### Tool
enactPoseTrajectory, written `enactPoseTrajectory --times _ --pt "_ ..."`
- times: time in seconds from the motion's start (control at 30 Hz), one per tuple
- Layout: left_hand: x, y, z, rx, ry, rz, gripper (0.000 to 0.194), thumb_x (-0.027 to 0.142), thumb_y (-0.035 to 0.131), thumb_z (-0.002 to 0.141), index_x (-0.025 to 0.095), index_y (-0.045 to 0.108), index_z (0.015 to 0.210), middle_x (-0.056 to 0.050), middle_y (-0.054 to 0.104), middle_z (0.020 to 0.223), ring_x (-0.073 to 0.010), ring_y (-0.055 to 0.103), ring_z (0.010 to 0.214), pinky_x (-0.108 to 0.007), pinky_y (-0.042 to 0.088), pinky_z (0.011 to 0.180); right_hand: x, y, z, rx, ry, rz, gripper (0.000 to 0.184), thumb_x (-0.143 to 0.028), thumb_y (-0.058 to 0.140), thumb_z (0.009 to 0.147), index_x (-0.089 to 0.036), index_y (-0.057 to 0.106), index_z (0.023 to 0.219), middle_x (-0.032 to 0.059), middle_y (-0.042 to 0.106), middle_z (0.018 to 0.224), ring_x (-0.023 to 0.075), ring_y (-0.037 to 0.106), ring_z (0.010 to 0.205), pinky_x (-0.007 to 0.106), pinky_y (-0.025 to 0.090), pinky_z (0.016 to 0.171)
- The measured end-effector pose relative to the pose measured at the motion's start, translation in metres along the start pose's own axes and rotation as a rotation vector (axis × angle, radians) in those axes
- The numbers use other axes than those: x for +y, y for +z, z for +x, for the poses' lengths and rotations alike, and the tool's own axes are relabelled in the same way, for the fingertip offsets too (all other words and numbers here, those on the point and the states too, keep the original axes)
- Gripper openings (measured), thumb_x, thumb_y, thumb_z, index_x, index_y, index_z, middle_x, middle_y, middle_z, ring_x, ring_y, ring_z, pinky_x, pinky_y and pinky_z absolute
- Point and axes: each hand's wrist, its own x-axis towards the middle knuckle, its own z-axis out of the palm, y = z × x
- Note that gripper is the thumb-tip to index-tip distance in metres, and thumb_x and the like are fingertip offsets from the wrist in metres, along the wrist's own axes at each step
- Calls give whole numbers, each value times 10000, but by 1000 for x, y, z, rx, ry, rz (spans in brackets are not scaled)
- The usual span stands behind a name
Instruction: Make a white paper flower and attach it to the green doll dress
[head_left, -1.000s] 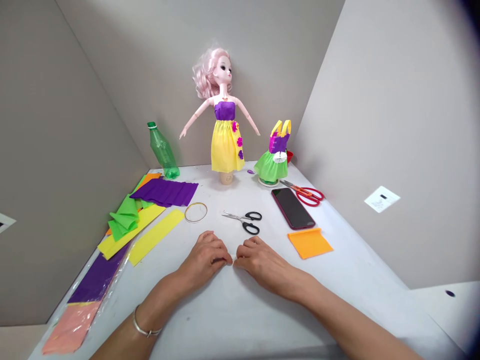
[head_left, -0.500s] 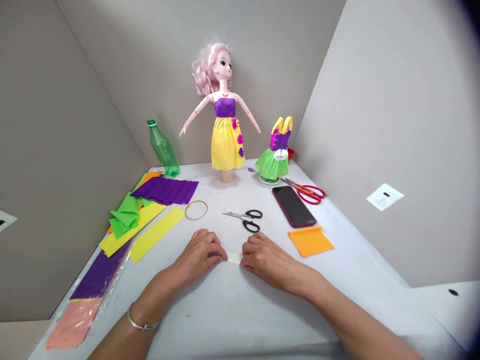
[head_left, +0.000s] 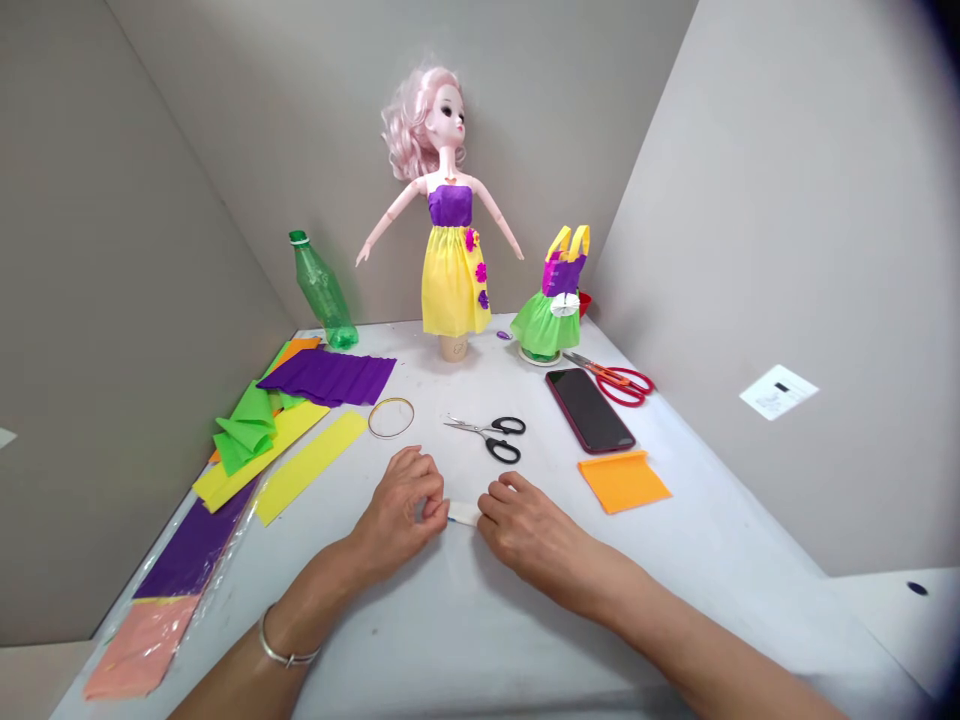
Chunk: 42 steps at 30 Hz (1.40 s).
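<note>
left hand (head_left: 394, 508) | grip clamped on end of small white paper strip (head_left: 463, 513) | strip between hands, long axis left-right | right hand (head_left: 529, 528) at other end, grip closure: cannot tell

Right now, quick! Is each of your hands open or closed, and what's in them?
Left hand: closed, pinching one end of a small white strip.
Right hand: closed, seems to be holding the strip's other end.
</note>
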Motion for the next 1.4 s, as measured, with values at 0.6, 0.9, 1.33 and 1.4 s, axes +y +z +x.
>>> enactPoseTrajectory --times 0.6,0.9,1.33,1.4 --pt "-6 -1 -1 -168 53 -77 84 171 621 837 248 654 842 26 626 861 -152 574 900 -432 236 1135 1 6 1 31 17 0 143 -10 541 811 -136 607 816 76 590 800 231 513 799 369 358 772" --pt "-13 6 -4 -164 221 173 67 197 646 851 249 650 894 29 609 852 -150 553 896 -521 131 1169 2 16 2 73 40 25 121 -31 554 826 -136 614 818 72 601 810 225 508 791 364 341 747" --pt "0 7 -2 -103 300 347 149 146 525 910 201 641 833 13 600 812 -147 532 859 -540 134 1179 8 20 4 71 151 133 54 -189 634 847 -168 641 797 39 644 846 187 553 809 327 351 775" --pt "-1 8 -2 -104 280 335 145 143 526 906 203 642 841 14 598 809 -148 532 860 -534 138 1180 7 21 5 72 151 129 57 -198 636 847 -165 641 801 45 644 843 195 556 812 332 349 774"
